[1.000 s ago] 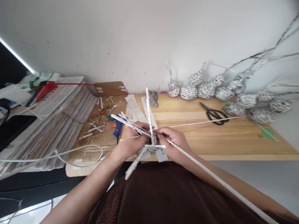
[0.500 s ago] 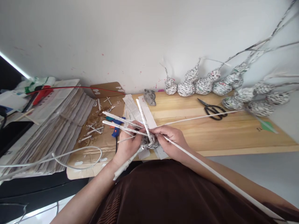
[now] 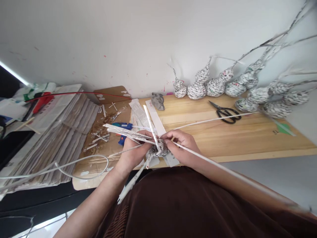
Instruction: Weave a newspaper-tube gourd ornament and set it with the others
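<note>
Between my hands, close to my body at the table's front edge, is a small woven newspaper piece (image 3: 160,150) with rolled paper sticks jutting from it up, left and toward me. My left hand (image 3: 137,148) is closed around its left side, and several sticks pass over the fingers. On the other side, my right hand (image 3: 182,144) pinches a long white paper strand (image 3: 218,167) near the weave. That strand runs down along my right forearm, and another thin strand (image 3: 213,121) stretches right across the table. My fingers partly cover the weave.
Black-handled scissors (image 3: 226,113) lie on the wooden table (image 3: 257,138). Several gourd-shaped woven pieces (image 3: 196,89) stand along the wall. Left are a blue glue gun (image 3: 122,139), paper scraps on cardboard (image 3: 81,168) and stacked newspapers (image 3: 71,122). A grey cloth (image 3: 158,100) lies behind.
The woven piece has turned slightly in my hands: the left-pointing sticks have drawn closer together and the lower sticks point more toward me. Both hands stay in nearly the same place.
</note>
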Available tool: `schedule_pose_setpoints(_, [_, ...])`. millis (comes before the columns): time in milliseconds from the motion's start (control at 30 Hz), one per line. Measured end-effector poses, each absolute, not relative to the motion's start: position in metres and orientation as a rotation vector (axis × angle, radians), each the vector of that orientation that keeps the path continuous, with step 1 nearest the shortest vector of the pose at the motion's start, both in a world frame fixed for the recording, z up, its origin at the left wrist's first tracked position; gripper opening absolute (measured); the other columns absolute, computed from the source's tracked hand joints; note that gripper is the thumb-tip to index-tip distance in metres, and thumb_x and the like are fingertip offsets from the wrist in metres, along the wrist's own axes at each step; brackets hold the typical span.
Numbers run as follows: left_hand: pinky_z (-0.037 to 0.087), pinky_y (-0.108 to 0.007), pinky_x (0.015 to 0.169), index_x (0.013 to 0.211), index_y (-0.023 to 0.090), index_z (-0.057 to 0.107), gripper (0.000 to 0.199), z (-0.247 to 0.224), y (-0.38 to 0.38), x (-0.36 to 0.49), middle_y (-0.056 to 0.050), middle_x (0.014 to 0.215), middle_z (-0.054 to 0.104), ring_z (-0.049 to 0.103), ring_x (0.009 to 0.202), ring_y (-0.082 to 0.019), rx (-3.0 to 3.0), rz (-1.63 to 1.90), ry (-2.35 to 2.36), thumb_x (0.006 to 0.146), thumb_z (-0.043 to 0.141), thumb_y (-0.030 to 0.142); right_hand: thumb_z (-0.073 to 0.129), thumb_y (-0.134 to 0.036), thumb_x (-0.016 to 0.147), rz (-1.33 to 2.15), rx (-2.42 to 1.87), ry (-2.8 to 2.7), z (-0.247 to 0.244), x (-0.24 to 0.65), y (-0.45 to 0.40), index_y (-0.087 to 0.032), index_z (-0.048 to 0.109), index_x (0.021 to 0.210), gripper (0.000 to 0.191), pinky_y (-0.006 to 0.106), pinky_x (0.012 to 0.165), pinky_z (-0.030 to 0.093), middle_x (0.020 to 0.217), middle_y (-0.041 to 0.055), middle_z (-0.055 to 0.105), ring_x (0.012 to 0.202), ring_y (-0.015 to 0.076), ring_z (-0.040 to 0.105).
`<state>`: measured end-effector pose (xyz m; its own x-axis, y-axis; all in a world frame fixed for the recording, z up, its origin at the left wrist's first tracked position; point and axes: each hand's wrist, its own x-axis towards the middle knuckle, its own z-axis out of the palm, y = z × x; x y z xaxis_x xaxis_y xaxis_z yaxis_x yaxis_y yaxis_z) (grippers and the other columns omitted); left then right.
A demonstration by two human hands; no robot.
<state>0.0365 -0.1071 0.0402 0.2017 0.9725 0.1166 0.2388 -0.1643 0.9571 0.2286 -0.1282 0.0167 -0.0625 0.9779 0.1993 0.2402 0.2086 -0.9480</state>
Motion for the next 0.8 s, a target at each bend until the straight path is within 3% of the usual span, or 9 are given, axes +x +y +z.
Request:
schedule_pose_setpoints(33, [0.058,-0.027,0.069,0.078,0.017,0.074,0.007,0.039,-0.108,0.037,-0.004,0.077,0.078,0.072,0.071,-0.017,1.594,1.049,1.183,0.078,0.074,0.024,0.068,-0.026,0.085,1.069,-1.229,-1.415,0.018,0.23,-0.127,-0.021,0.073,0.088,0.008,0.025,0.061,0.05,0.08,0.0013,0.074,0.066,0.0136,0.064])
schedule_pose_setpoints(133, [0.057,-0.026,0.069,0.077,0.017,0.073,0.005,0.037,-0.11,0.038,-0.003,0.078,0.078,0.072,0.071,-0.017,1.649,1.086,1.238,0.08,0.072,0.021,0.072,-0.051,0.083,1.519,-1.221,-1.111,0.021,0.234,-0.127,-0.019,0.064,0.075,0.034,0.02,0.042,0.035,0.061,-0.0016,0.064,0.048,0.0093,0.05])
schedule_pose_setpoints(200, [0.057,-0.027,0.071,0.078,0.018,0.073,0.005,0.036,-0.111,0.039,-0.003,0.08,0.077,0.072,0.073,-0.017,1.712,1.111,1.293,0.081,0.07,0.02,0.068,-0.065,0.082,1.768,-1.214,-0.968,0.022,0.236,-0.13,-0.018,0.064,0.075,0.048,0.019,0.035,0.024,0.056,-0.0022,0.059,0.041,0.0077,0.044])
schedule_pose_setpoints(267, [0.058,-0.03,0.077,0.08,0.018,0.073,0.005,0.036,-0.112,0.039,-0.004,0.084,0.077,0.073,0.078,-0.018,1.787,1.142,1.346,0.082,0.069,0.02,0.063,-0.071,0.083,1.895,-1.184,-0.941,0.024,0.235,-0.135,-0.016,0.067,0.078,0.055,0.018,0.034,0.022,0.056,-0.0013,0.059,0.04,0.0068,0.043])
schedule_pose_setpoints(367, [0.057,-0.032,0.086,0.083,0.019,0.074,0.003,0.034,-0.112,0.039,-0.004,0.089,0.077,0.072,0.086,-0.019,1.889,1.192,1.38,0.082,0.071,0.021,0.066,-0.065,0.085,1.856,-1.089,-1.094,0.029,0.232,-0.144,-0.015,0.068,0.081,0.05,0.017,0.037,0.031,0.061,-0.0015,0.06,0.044,0.006,0.046])
schedule_pose_setpoints(467, [0.057,-0.033,0.087,0.083,0.02,0.073,0.003,0.03,-0.112,0.038,-0.004,0.089,0.077,0.071,0.085,-0.018,1.953,1.224,1.352,0.083,0.071,0.019,0.076,-0.047,0.083,1.623,-1.102,-1.2,0.035,0.231,-0.145,-0.017,0.068,0.097,0.034,0.018,0.042,0.039,0.065,-0.0048,0.058,0.049,0.0073,0.053])
schedule_pose_setpoints(567, [0.056,-0.033,0.088,0.082,0.02,0.073,0.006,0.027,-0.112,0.038,-0.003,0.089,0.076,0.07,0.085,-0.018,2.019,1.225,1.337,0.086,0.069,0.017,0.075,-0.039,0.081,1.59,-1.179,-1.119,0.035,0.23,-0.14,-0.018,0.066,0.108,0.035,0.018,0.036,0.039,0.067,-0.0061,0.059,0.044,0.0077,0.054])
schedule_pose_setpoints(667, [0.055,-0.033,0.088,0.083,0.02,0.073,0.008,0.026,-0.111,0.036,-0.003,0.089,0.076,0.07,0.086,-0.018,2.101,1.247,1.277,0.086,0.068,0.014,0.075,-0.042,0.079,1.707,-1.105,-0.969,0.029,0.226,-0.134,-0.017,0.066,0.101,0.035,0.018,0.034,0.04,0.07,-0.0044,0.061,0.043,0.0074,0.055])
schedule_pose_setpoints(800, [0.055,-0.032,0.086,0.083,0.02,0.072,0.012,0.025,-0.11,0.035,-0.002,0.087,0.075,0.07,0.084,-0.017,2.125,1.264,1.21,0.087,0.065,0.011,0.078,-0.049,0.077,1.609,-1.057,-0.955,0.019,0.221,-0.128,-0.016,0.066,0.087,0.036,0.02,0.035,0.043,0.071,-0.0017,0.064,0.045,0.0098,0.059])
